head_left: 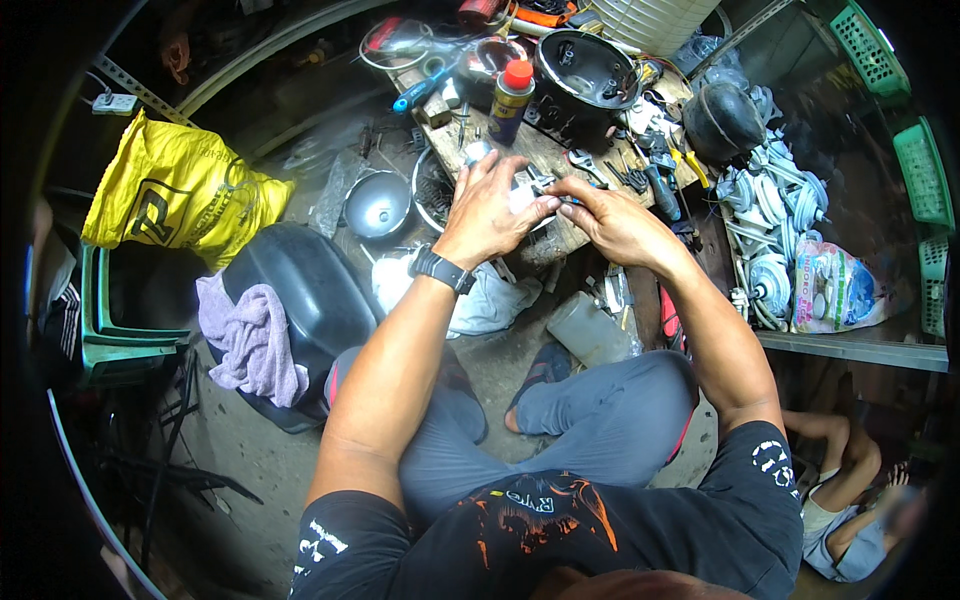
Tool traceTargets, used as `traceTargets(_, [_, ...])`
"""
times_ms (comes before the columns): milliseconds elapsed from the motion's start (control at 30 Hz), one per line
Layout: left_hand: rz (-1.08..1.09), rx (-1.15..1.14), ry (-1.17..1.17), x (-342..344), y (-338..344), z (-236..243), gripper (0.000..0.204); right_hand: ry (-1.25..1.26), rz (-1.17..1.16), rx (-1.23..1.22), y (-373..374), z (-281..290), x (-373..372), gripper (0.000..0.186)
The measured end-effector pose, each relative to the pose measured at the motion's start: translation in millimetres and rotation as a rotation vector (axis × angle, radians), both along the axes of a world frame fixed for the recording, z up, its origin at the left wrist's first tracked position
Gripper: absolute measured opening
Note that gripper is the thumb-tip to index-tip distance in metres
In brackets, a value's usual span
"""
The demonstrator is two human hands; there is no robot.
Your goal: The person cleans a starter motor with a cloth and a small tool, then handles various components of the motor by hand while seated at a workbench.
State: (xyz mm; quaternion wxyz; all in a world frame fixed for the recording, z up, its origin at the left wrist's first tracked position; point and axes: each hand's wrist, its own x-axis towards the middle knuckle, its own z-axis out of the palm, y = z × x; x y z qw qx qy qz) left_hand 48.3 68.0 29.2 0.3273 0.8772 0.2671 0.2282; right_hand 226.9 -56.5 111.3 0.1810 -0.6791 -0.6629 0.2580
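Observation:
My left hand [492,212], with a dark watch on its wrist, is closed around a small whitish part [522,197] over the front edge of the wooden workbench [570,238]. From the other side my right hand [612,222] comes in, its thumb and fingers pinched at a small metal piece on that part. The fingers hide much of both, so their exact kind cannot be made out. Just beyond my hands stands a spray can [510,105] with a red cap. Pliers [585,165] lie right of my fingers.
A round black housing [587,72] and a blue-handled screwdriver [425,88] lie on the bench. Left are a metal bowl [377,205], a yellow sack [185,190] and a purple cloth [250,340]. Motor parts [775,200] pile up right. Another person [850,500] sits lower right.

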Motion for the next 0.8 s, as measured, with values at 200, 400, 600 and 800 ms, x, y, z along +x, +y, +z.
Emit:
traceTargets(200, [0.01, -0.004, 0.012, -1.5, 1.1, 2.4, 0.078, -0.03, 0.001, -0.071, 1.6, 8.9, -1.7, 0.028])
traceTargets(400, [0.014, 0.021, 0.027, 1.2, -1.5, 5.2, 0.079, 0.048, -0.013, 0.066, -7.7, -11.3, 1.2, 0.028])
traceTargets(600, [0.005, 0.014, 0.015, -0.5, 0.6, 1.2, 0.077, 0.005, -0.018, 0.07, -7.3, -12.0, -2.6, 0.028])
traceTargets(800, [-0.024, -0.013, -0.038, -0.9, 3.2, -1.9, 0.08, -0.037, -0.037, -0.067, 0.6, 3.0, -8.2, 0.029])
